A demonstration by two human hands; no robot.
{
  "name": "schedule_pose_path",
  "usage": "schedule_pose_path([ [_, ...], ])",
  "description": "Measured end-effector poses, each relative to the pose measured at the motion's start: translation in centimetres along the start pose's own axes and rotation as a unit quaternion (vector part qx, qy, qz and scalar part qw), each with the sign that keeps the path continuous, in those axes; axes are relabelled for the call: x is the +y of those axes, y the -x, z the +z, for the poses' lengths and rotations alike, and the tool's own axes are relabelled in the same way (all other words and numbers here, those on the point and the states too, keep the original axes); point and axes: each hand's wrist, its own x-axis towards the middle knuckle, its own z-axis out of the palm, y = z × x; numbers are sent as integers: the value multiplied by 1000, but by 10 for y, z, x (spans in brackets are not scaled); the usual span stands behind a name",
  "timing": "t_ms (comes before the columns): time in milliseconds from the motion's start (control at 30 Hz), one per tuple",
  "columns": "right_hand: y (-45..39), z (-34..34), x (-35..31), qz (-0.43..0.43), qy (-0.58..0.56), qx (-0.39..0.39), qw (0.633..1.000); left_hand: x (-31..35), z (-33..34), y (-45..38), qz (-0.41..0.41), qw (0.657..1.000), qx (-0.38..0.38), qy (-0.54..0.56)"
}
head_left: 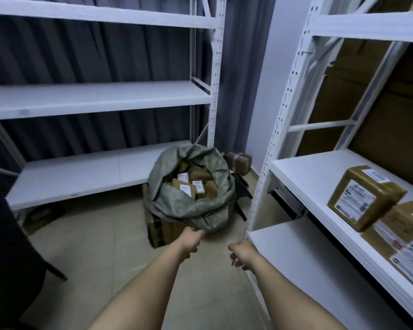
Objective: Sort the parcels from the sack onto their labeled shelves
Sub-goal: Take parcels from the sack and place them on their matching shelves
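Sitting on the floor [100, 239] in the corner between two white racks is a big grey-green sack [191, 186]. Its mouth is wide open. Inside it are many small brown parcels [193, 184] with white labels, all piled up together. The sack rests on top of a brown cardboard box [160, 231], which pokes out under it.

The left hand [191, 239] is closed on the near edge of the sack and holds a fold of the cloth. The right hand [240, 256] is close by, a little to the right, and touches nothing. Its fingers are curled loosely and it holds nothing.

Behind the sack, against the wall, another taped brown parcel [237, 161] sits on its own.

On the left stands a white rack [100, 98] with bare shelves. A dark curtain [81, 55] hangs behind it.

On the right stands the other white rack [320, 182]. On its middle shelf lies a brown box [365, 195] with a large white label on its side. Just beside it, nearer the camera, are more labelled boxes [405, 241], but they are blurry. Big flat sheets of brown cardboard [379, 103] lean behind that rack.

At the far left edge is something dark [7, 246] that I cannot make out.
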Motion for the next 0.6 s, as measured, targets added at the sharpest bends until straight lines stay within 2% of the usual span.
schedule_pose_path([
  [167, -87, -10, -68, -30, 16, -4, 999, 39, -44, -79, 34, 998, 31, 48],
  [333, -164, -26, -141, -50, 18, -13, 998, 80, -86, -155, 29, 996, 49, 71],
  [600, -265, -32, -217, -40, 22, -18, 999, 128, -145, -250, -51, 996, 42, 54],
])
